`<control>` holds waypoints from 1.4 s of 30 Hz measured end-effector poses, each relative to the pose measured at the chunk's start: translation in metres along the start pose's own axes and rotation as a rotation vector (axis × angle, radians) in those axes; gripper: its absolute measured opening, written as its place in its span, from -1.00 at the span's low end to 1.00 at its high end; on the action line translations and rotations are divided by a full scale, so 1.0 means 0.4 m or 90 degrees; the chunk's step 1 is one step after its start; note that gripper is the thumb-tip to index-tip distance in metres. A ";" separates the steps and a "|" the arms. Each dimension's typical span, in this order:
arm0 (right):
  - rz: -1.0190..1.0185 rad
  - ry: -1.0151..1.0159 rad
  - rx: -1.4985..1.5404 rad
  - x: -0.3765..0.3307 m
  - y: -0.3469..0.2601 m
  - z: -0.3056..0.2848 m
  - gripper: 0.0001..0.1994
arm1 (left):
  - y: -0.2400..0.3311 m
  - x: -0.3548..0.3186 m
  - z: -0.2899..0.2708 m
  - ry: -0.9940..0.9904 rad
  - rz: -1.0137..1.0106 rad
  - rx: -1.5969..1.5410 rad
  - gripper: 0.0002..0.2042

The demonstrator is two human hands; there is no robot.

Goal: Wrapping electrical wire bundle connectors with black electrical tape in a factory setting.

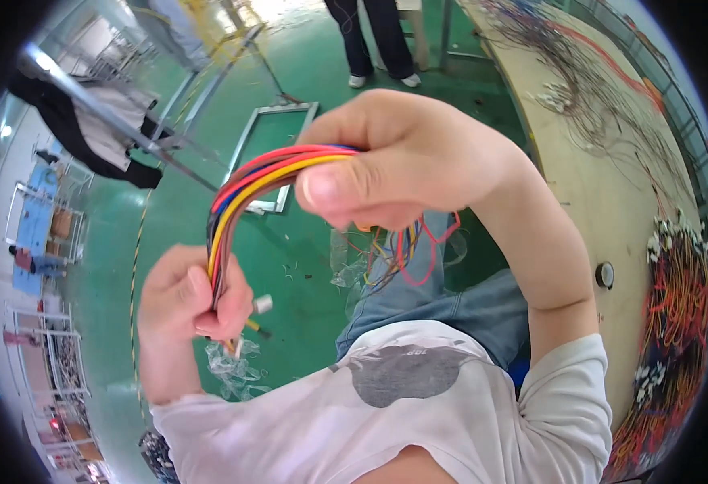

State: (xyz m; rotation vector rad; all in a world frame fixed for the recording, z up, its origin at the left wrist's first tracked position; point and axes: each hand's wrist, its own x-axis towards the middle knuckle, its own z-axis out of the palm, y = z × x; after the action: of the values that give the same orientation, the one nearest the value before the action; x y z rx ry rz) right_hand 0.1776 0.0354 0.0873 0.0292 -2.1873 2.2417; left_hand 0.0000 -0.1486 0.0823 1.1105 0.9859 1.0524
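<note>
A bundle of coloured wires [245, 187], red, yellow, blue, brown and black, arches between my two hands. My left hand [188, 298], lower and on the left, is closed round one end of it. A white connector [263, 304] and a short dark-tipped wire end stick out beside that fist. My right hand [410, 157], higher up, grips the other end with the thumb pressed along the wires. Loose wire ends [402, 254] in red, blue, yellow and brown hang below my right hand, in front of my jeans. The palms hide the gripped parts.
On the right a long pale table [568, 149] carries loose wires, a black tape roll [605, 275] and a thick pile of wire harnesses [668, 315]. Clear plastic scraps [237, 367] and a metal frame [277, 121] lie on the green floor. Another person's legs [374, 40] stand ahead.
</note>
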 end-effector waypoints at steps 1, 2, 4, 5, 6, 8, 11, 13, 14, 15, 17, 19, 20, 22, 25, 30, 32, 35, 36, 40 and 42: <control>0.004 0.017 0.005 0.003 0.022 -0.022 -0.67 | -0.027 -0.009 0.015 0.085 0.060 0.033 -0.55; 0.017 -0.057 0.088 0.009 0.059 -0.044 -0.67 | -0.027 -0.017 0.012 0.200 0.116 -0.141 -0.57; 0.019 -0.144 0.191 0.012 0.139 -0.068 -0.67 | 0.032 -0.062 -0.034 0.156 0.188 -0.303 -0.64; 0.065 -0.074 0.152 -0.002 0.164 -0.060 -0.69 | 0.043 -0.071 -0.064 0.157 0.190 -0.305 -0.64; 0.115 0.010 0.110 -0.020 0.201 -0.068 -0.69 | 0.030 -0.052 -0.108 0.190 0.171 -0.384 -0.66; 0.171 -0.034 0.224 -0.046 0.288 -0.099 -0.70 | 0.021 -0.069 -0.178 0.202 0.173 -0.469 -0.71; 0.169 0.015 0.149 -0.037 0.325 -0.073 -0.70 | -0.030 -0.095 -0.274 0.246 0.170 -0.553 -0.73; 0.197 0.079 -0.064 -0.022 0.290 -0.052 -0.70 | -0.050 -0.103 -0.309 0.284 0.191 -0.566 -0.74; 0.177 0.085 -0.186 -0.016 0.293 -0.051 -0.72 | -0.055 -0.102 -0.329 0.304 0.215 -0.566 -0.74; 0.152 0.089 -0.310 -0.014 0.300 -0.054 -0.74 | -0.056 -0.108 -0.345 0.355 0.257 -0.565 -0.75; 0.147 0.118 -0.334 -0.022 0.361 -0.067 -0.77 | -0.061 -0.128 -0.371 0.402 0.261 -0.524 -0.75; 0.147 0.142 -0.408 -0.026 0.401 -0.071 -0.75 | -0.064 -0.078 -0.307 0.580 0.253 -0.295 -0.73; 0.145 0.135 -0.404 -0.016 0.392 -0.060 -0.75 | -0.071 -0.042 -0.268 0.675 0.245 -0.140 -0.73; 0.126 -0.057 -0.625 0.018 0.352 -0.028 -0.73 | -0.101 0.009 -0.208 0.642 0.209 0.226 -0.73; 0.123 -0.066 -0.502 0.098 0.283 0.016 -0.75 | -0.157 0.115 -0.096 0.408 0.197 0.613 -0.71; 0.040 -0.070 -0.418 0.132 0.243 -0.044 -0.72 | -0.192 0.154 -0.074 0.343 -0.144 0.344 -0.76; 0.077 -0.051 -0.397 0.106 0.250 -0.079 -0.78 | -0.187 0.145 -0.074 0.369 -0.129 0.291 -0.73; 0.007 -0.015 -0.326 0.099 0.258 -0.090 -0.77 | -0.167 0.140 -0.086 0.150 -0.281 -0.030 -0.68; 0.011 -0.009 -0.322 0.100 0.255 -0.090 -0.77 | -0.169 0.135 -0.089 0.080 -0.273 -0.120 -0.67; -0.027 -0.044 -0.274 0.119 0.239 -0.086 -0.78 | -0.194 0.106 -0.077 -0.041 -0.125 -0.316 -0.67; 0.014 -0.063 -0.132 0.130 0.253 -0.079 -0.78 | -0.190 0.100 -0.069 0.000 -0.101 -0.312 -0.71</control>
State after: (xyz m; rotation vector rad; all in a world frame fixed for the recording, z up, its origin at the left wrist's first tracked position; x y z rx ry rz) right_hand 0.1233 0.0640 -0.0135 0.1182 -2.4718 2.0526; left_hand -0.0069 -0.1132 -0.0005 0.6210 0.7449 1.0879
